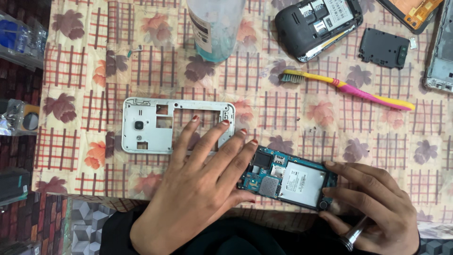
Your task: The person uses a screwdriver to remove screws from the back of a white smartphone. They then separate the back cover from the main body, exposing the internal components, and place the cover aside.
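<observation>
With back off, phone (288, 182) pcb exposed.

A floral checked tablecloth (330, 118) covers the table above grey geometric flooring (89, 222).

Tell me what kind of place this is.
Probably a phone repair bench: an opened phone with bare circuit board under both hands, a detached white phone frame, and a cleaning toothbrush on the patterned tablecloth.
</observation>
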